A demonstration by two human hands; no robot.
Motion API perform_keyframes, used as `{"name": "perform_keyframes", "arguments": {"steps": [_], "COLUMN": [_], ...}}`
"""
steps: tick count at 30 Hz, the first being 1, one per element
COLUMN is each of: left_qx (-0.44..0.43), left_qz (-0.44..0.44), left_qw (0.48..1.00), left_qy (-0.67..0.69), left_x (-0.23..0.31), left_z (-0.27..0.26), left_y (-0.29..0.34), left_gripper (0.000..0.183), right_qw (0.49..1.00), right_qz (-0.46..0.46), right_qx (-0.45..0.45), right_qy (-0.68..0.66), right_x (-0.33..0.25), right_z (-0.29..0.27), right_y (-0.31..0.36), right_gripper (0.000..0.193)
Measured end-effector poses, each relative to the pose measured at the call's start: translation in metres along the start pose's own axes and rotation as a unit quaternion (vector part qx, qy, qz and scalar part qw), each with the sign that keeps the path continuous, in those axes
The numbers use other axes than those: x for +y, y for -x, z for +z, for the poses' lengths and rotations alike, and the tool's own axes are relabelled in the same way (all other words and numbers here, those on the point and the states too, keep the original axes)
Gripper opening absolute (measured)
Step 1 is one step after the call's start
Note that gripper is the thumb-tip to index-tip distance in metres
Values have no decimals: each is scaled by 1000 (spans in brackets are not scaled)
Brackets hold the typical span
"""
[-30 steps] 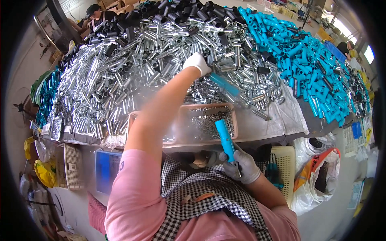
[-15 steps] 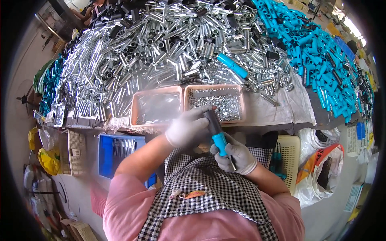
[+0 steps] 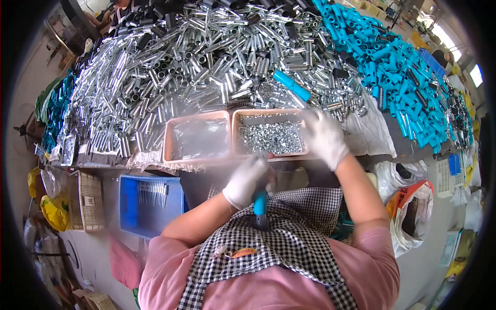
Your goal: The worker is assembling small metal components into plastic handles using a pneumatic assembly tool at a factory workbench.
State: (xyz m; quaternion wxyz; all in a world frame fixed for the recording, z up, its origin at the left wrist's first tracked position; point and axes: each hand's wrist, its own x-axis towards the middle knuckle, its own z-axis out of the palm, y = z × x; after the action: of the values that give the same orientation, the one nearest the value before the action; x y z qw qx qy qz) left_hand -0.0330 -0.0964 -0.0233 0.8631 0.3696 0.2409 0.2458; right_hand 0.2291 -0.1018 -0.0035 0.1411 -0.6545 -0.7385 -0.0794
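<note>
My left hand (image 3: pixel 246 181), in a white glove, is closed around a teal-and-black cylindrical handle (image 3: pixel 260 204) in front of my checked apron. The handle's teal part points down toward me and ends in a dark grey tip; its upper part is mostly hidden by the fingers. My right hand (image 3: pixel 325 138), gloved too, is at the right rim of a pink tray (image 3: pixel 235 137) of small metal pieces (image 3: pixel 271 137). Its fingers are blurred, and whether they hold anything does not show. A loose teal tube (image 3: pixel 292 85) lies just beyond the tray.
Left of that tray stands another pink tray (image 3: pixel 166 142) holding thin clear or shiny pieces. Metal tubes (image 3: pixel 206 57) are heaped behind, with teal tubes (image 3: pixel 398 88) at right. Below the table edge are a blue crate (image 3: pixel 129 206) and a white sack (image 3: pixel 421 227). Someone sits at far left.
My right hand has left the handle and moved up and right to the tray. My left hand has come down, gripping the handle, which has shifted lower and left and is more upright.
</note>
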Motion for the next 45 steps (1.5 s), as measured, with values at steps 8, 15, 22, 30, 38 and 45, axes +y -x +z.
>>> {"name": "perform_keyframes", "arguments": {"steps": [8,15,22,30,38,45], "left_qx": [-53,-1,-66,-23,-70,-8], "left_qz": [-129,58,174,166,169,105], "left_qw": [990,908,640,720,713,728], "left_qy": [18,-414,-746,-673,-677,-677], "left_x": [-22,24,11,11,12,13], "left_z": [4,28,18,37,43,41], "left_y": [12,-4,-35,-47,-60,-55], "left_gripper": [23,28,50,47,41,46], "right_qw": [988,858,924,915,890,961], "right_qz": [85,109,-89,-47,-83,222], "right_qx": [-48,77,38,81,-40,165], "right_qy": [-120,-495,-369,-393,-447,16], "right_x": [29,-7,-28,24,14,188], "right_z": [23,-46,-40,-65,-24,-21], "right_y": [-12,25,58,70,73,35], "right_gripper": [22,12,16,14,55,76]}}
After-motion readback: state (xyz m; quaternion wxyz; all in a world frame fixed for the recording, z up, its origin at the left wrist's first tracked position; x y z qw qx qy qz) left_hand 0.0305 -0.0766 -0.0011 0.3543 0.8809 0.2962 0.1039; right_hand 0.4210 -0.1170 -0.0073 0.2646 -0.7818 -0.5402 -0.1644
